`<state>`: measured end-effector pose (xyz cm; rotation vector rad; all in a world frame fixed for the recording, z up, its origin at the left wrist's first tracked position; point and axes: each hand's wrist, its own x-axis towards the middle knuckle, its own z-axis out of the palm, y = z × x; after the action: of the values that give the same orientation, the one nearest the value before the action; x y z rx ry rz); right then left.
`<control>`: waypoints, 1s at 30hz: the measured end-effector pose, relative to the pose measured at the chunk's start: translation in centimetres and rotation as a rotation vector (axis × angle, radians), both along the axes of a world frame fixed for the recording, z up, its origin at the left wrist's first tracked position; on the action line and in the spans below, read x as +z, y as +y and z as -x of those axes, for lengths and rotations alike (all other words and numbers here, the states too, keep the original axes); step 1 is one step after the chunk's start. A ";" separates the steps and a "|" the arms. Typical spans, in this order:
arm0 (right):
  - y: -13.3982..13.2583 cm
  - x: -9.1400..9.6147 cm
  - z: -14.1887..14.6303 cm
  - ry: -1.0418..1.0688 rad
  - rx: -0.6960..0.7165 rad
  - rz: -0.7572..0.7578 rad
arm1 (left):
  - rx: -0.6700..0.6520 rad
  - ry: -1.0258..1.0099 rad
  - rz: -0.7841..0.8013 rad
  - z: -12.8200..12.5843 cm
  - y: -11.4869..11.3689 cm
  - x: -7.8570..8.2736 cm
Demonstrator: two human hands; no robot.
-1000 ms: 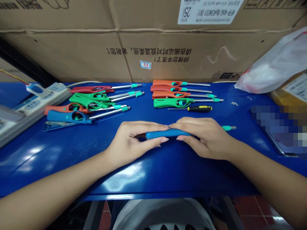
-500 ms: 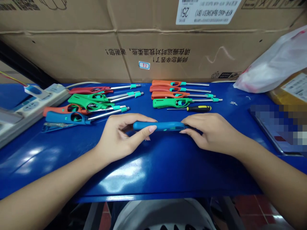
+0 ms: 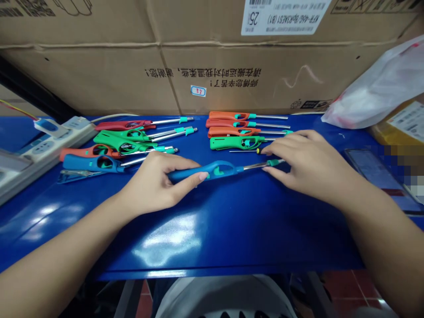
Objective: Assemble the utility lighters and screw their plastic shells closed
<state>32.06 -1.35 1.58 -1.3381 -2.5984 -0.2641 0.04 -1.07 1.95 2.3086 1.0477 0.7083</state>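
My left hand (image 3: 165,179) is closed round the back of a blue lighter (image 3: 220,171), a long-necked one, with the thumb pressed on its near side. The lighter is held over the table, its metal neck pointing right and slightly away from me. My right hand (image 3: 298,163) is at the green-ringed end of that neck. Its thumb and index finger are apart, with the neck between them and the thumb close against it. Just beyond the fingers lies a screwdriver (image 3: 243,151); the hand hides most of its black and yellow handle.
Several long lighters lie at the left, among them a red lighter (image 3: 124,125) and another blue lighter (image 3: 91,162). More lie at the back right, including a green lighter (image 3: 236,142). A power strip (image 3: 46,145), a phone (image 3: 380,176), a plastic bag (image 3: 380,84) and a large carton (image 3: 115,79) surround the blue table (image 3: 232,238).
The blue lighter has shifted left and turned, so its trigger opening and metal neck now show. My right hand has moved right to the neck's tip, its fingers spreading.
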 end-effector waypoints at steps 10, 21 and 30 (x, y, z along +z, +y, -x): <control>0.3 0.3 -0.4 -0.007 0.148 0.016 | 0.188 -0.142 0.506 0.2 0.9 -0.1; -0.9 -1.8 2.4 0.126 0.364 0.181 | 0.020 -0.162 0.756 -1.3 -0.4 -1.5; -0.6 -1.5 1.7 0.190 0.394 0.151 | 0.066 -0.389 0.980 -1.6 -0.5 -1.5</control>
<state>30.38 -1.91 0.13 -0.8134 -2.6827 0.1193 1.61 -1.57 0.49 1.2470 0.9767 0.4728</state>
